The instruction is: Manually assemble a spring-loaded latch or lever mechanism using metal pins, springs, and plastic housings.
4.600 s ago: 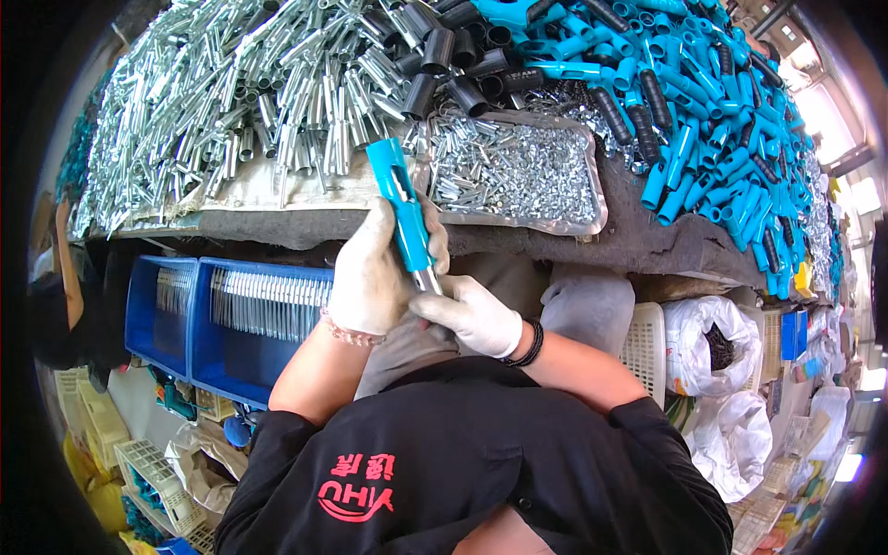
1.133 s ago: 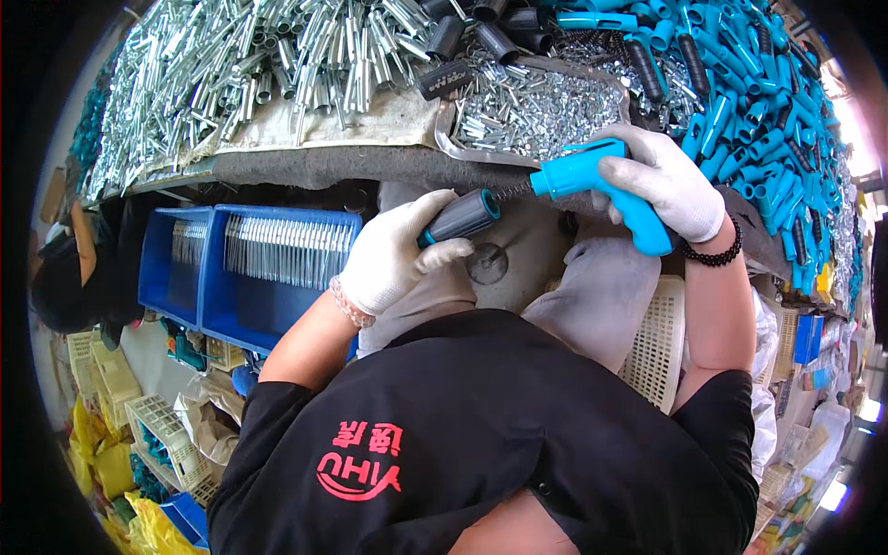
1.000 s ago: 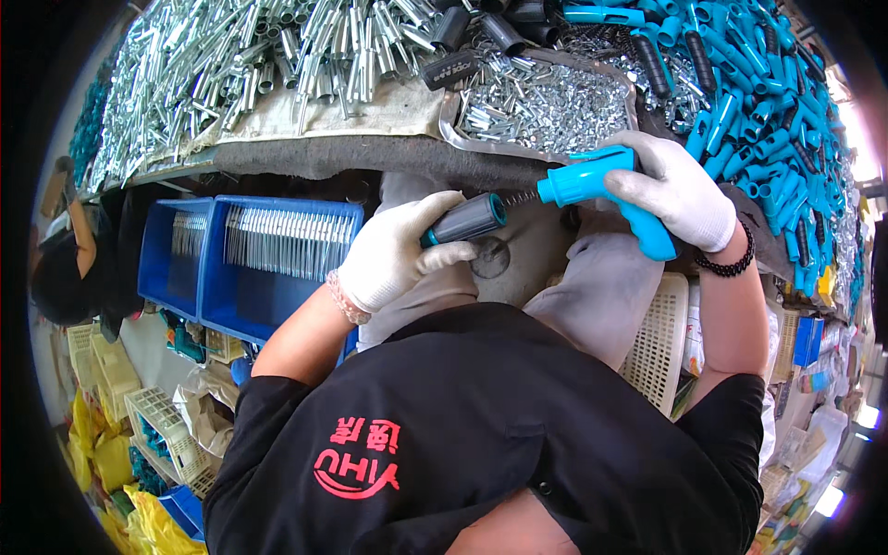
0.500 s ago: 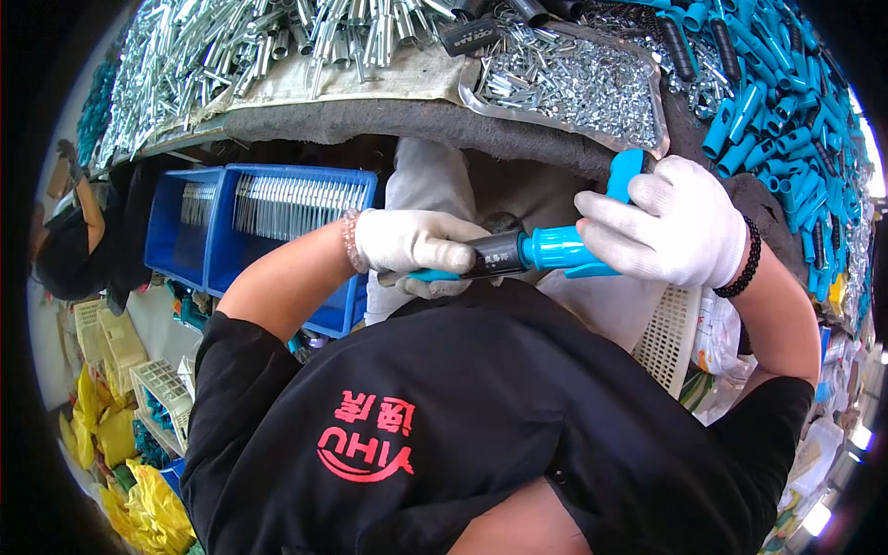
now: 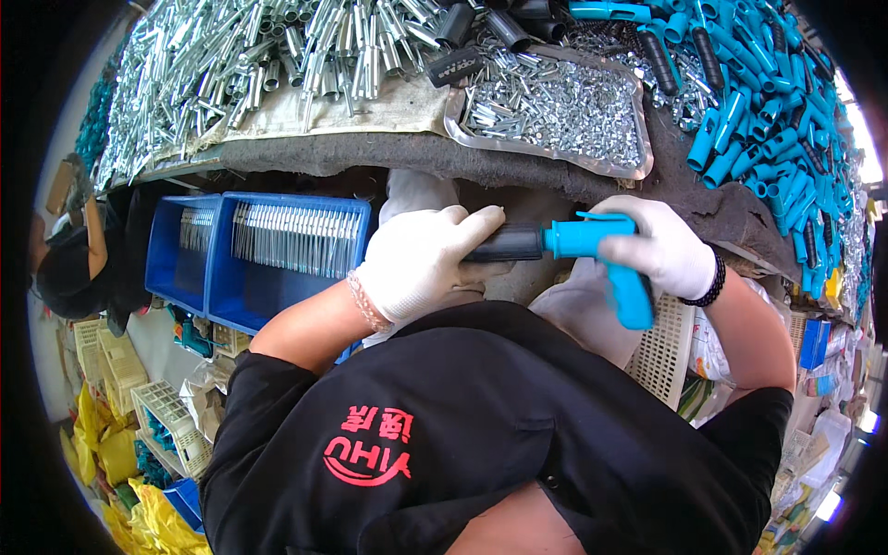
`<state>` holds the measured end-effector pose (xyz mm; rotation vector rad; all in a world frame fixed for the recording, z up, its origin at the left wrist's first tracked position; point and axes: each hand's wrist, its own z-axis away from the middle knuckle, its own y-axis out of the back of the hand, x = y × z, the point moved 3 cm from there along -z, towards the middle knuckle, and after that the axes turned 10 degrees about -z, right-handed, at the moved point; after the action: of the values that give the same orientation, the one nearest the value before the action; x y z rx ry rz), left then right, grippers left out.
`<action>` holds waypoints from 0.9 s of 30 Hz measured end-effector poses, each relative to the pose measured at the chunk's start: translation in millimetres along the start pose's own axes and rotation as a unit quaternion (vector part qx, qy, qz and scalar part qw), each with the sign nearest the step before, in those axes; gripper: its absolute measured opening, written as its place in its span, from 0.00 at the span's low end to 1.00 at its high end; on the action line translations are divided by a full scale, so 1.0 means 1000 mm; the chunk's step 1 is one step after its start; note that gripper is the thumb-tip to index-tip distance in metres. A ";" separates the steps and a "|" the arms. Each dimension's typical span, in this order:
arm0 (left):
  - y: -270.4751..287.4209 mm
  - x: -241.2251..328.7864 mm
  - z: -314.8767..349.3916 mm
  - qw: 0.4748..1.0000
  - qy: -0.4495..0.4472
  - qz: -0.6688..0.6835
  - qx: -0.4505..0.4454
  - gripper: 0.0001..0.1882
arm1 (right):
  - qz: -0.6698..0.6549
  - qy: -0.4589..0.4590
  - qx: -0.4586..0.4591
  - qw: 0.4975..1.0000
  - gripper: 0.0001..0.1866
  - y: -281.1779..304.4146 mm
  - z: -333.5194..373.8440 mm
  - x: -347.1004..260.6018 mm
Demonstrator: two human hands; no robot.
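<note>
Black tube [image 5: 511, 245] and blue handle [image 5: 575, 239] meet end to end between our hands, on our side of the bench [image 5: 342, 154]. Left hand [image 5: 418, 257]: fingers grasping the tube. Right hand [image 5: 661, 248]: fingers grasping the handle, slightly blurred. Just changed: the spring visible between them a second ago no longer shows; we judge the parts brought together. Versus half a second ago, the handle's grip [image 5: 629, 294] has swung from pointing away to pointing toward us. Beyond: tray [image 5: 636, 170] of metal bits [image 5: 564, 106].

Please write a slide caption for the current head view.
The gloved left hand holds a black sleeve, the gloved right hand a turquoise pistol-shaped handle.
</note>
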<state>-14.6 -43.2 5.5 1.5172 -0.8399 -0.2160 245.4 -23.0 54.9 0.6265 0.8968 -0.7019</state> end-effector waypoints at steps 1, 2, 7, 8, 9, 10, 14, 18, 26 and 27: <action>0.000 0.002 -0.001 0.999 -0.005 -0.028 -0.014 0.31 | -0.107 -0.048 -0.005 0.993 0.28 0.000 0.000 0.009; -0.002 0.002 -0.001 0.999 -0.006 -0.026 -0.017 0.31 | -0.109 -0.050 -0.004 0.993 0.28 -0.003 -0.002 0.018; -0.028 -0.006 0.004 0.984 0.007 0.178 -0.021 0.30 | -0.124 0.237 0.136 0.954 0.30 0.001 0.005 0.029; -0.028 -0.005 0.004 0.984 0.009 0.179 -0.022 0.30 | -0.171 0.282 0.114 0.937 0.28 0.000 0.008 0.037; -0.029 -0.006 0.004 0.980 0.018 0.198 -0.022 0.29 | 0.113 0.464 0.145 0.867 0.26 0.002 0.011 0.032; -0.028 -0.007 0.003 0.976 0.026 0.217 -0.023 0.29 | 0.112 0.463 0.144 0.867 0.26 0.001 0.014 0.037; -0.026 -0.006 -0.001 0.973 0.027 0.225 -0.034 0.28 | 0.071 0.409 0.130 0.900 0.28 0.001 0.018 0.054; -0.021 0.000 -0.009 0.988 0.031 0.145 -0.050 0.29 | 0.052 0.277 0.282 0.917 0.41 0.000 0.017 0.069; 0.006 0.003 0.005 0.997 -0.006 0.058 -0.043 0.31 | 0.376 0.298 0.187 0.857 0.37 -0.013 0.047 0.018; 0.001 0.002 0.009 0.998 -0.026 0.036 -0.045 0.29 | 0.376 0.285 0.159 0.867 0.29 -0.011 0.052 0.011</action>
<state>-18.8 -51.2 5.9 1.3990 -0.9137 -0.2378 265.9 -71.0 68.5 1.4313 0.9715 0.0750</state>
